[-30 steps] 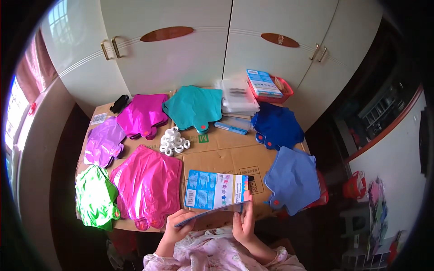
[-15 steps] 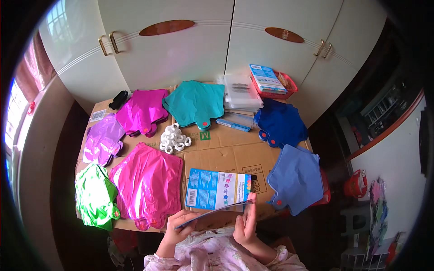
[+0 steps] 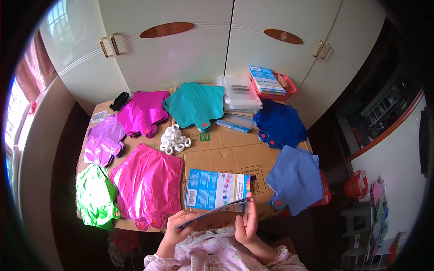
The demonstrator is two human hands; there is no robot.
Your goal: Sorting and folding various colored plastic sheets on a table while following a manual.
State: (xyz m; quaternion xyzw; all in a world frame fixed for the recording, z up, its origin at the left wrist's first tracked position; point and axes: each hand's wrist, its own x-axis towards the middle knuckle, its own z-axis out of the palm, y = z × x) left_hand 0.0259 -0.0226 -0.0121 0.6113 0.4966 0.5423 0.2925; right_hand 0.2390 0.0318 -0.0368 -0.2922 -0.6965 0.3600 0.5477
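Observation:
A thin printed card (image 3: 214, 213) is seen nearly edge-on above the near edge of the cardboard, its right end tilted up. My left hand (image 3: 177, 228) is closed on its left end, thumb on top. My right hand (image 3: 247, 225) holds the raised right end, fingers straight along it and thumb lower down. Just beyond lies a blue-and-white printed card (image 3: 210, 187) with a row of coloured stars, partly covered by the held one. Left of it is a stack of shiny pink foil balloons (image 3: 149, 185), flat and uninflated.
Flat foil stacks ring the cardboard (image 3: 226, 151): green (image 3: 96, 196), lilac (image 3: 104, 140), magenta (image 3: 142, 112), teal (image 3: 195, 104), dark blue (image 3: 281, 123), light blue (image 3: 296, 178). White ribbon rolls (image 3: 174, 139) sit mid-left. Clear bags (image 3: 239, 92) and a red basket (image 3: 275, 95) stand at the back.
The held card's raised right end has shifted slightly, and the right fingers with it. Everything on the cardboard has stayed in place.

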